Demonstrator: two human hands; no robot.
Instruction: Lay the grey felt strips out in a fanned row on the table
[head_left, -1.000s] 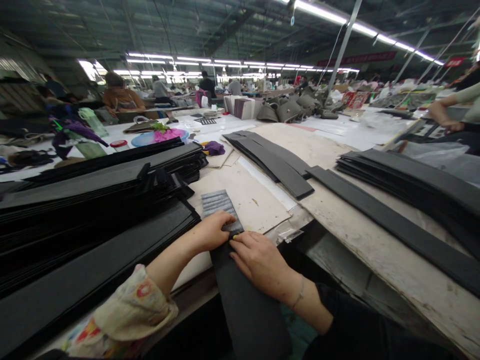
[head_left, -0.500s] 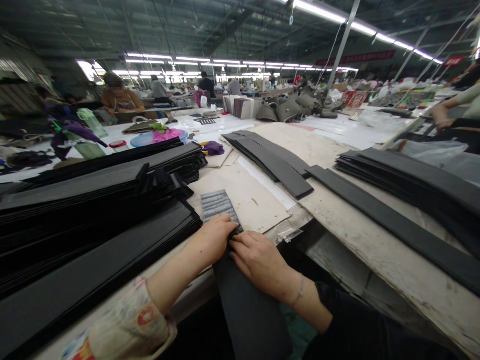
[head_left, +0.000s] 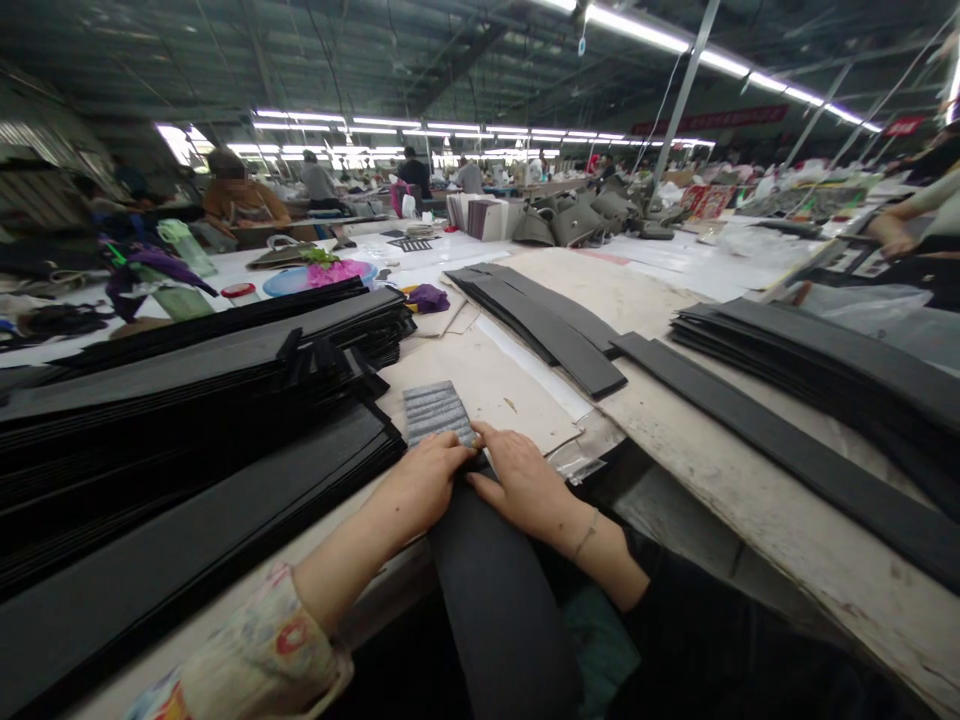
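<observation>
Both arms reach in, palms down, with the left hand (head_left: 427,483) and right hand (head_left: 523,487) nearly touching on the end of a long black strip (head_left: 499,610) that hangs off the table edge. Fingers are curved, but can't tell if they're actually pinching it. A grey ribbed piece (head_left: 437,412) sits just past them on the worn work table (head_left: 750,490), with stacks of black strips (head_left: 187,430) on the left and more black strips (head_left: 817,370) on the right. Way back, people (head_left: 244,195) work at tables under long ceiling lights (head_left: 375,123) in a big factory hall.
</observation>
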